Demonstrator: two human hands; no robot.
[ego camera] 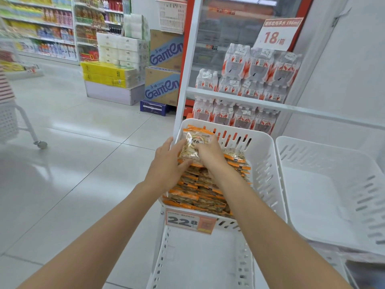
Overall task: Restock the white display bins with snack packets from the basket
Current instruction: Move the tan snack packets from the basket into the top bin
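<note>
A white slotted display bin [263, 161] holds several orange-edged snack packets [206, 192] stacked in rows. Both my hands are over its far left part. My left hand [167, 161] and my right hand [210, 154] hold one clear snack packet [192, 146] between them, upright above the stack. An orange price tag reading 22.8 [190, 221] hangs on the bin's front. A second white bin [325, 184] to the right holds nothing visible, and a lower white bin [200, 261] sits beneath the tag. No basket of packets is visible near my hands.
Packs of bottled water [250, 80] fill the white rack behind the bins, under an "18" sign [277, 36]. Ganten cartons [164, 67] and tissue packs [116, 59] stand on the tiled floor at left. A white wheeled cart [12, 122] is at far left.
</note>
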